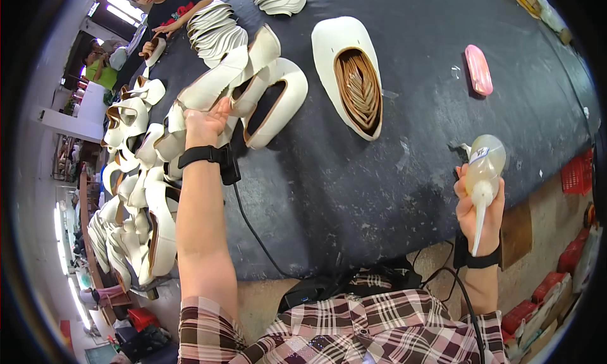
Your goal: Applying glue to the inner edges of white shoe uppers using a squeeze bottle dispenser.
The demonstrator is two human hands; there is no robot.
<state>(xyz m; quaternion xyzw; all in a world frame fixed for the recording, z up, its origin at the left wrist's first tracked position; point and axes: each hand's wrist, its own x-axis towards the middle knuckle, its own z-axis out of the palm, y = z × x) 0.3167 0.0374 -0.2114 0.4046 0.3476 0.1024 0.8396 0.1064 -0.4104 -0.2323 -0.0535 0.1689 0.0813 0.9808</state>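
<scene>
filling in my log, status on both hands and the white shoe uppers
Left hand at piled white uppers, grip unclear. Right hand gripping squeeze bottle. Possible snag: black cable running from left wristband.

The bottle (485, 174) bears a white label (478, 156) with unreadable blue writing (482, 152).

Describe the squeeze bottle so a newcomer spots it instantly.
At the near right edge of the dark table, find the right hand. It holds the translucent squeeze bottle; its long tapered nozzle sets it apart from the oblong pink object beyond.
</scene>
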